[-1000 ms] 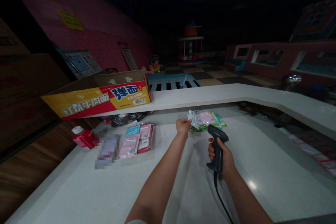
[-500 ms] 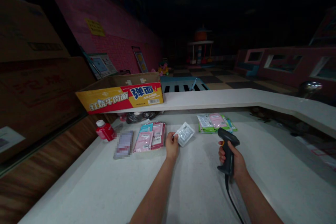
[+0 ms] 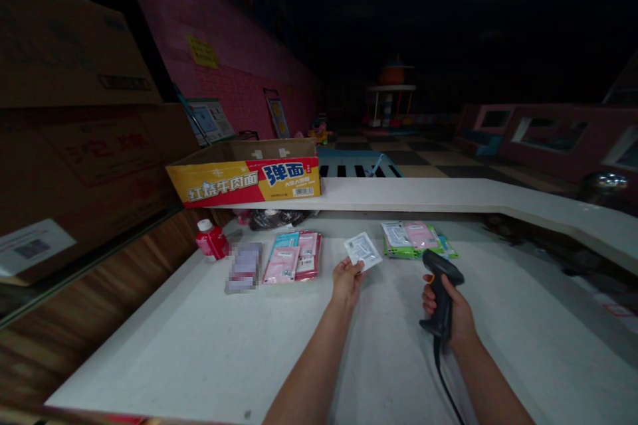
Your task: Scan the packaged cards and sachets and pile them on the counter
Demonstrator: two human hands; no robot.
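My left hand [image 3: 349, 279] pinches a small silvery-white packet [image 3: 363, 250] by its lower edge, just above the counter [image 3: 199, 345]. Fine print on the packet is too small to read. A dark barcode scanner [image 3: 440, 292] with a trailing cord is gripped upright in my right hand [image 3: 456, 315], its head tipped toward the packets. Beyond the scanner lies a pile of green, pink and silvery packets [image 3: 419, 237]. Left of my left hand rests another stack of pink, red and blue packets [image 3: 294, 257].
A red bottle with a white cap [image 3: 211, 241] stands at the left beside a blurred-out flat item [image 3: 244, 268]. An open yellow and red noodle carton [image 3: 244, 180] sits on the raised ledge [image 3: 409, 194]. Brown cartons [image 3: 90, 146] are stacked far left.
My view has shifted slightly, moving the scene rightward. The silvery packet has turned in my left hand, whose fingers now hold its lower edge. The scanner stays in my right hand.
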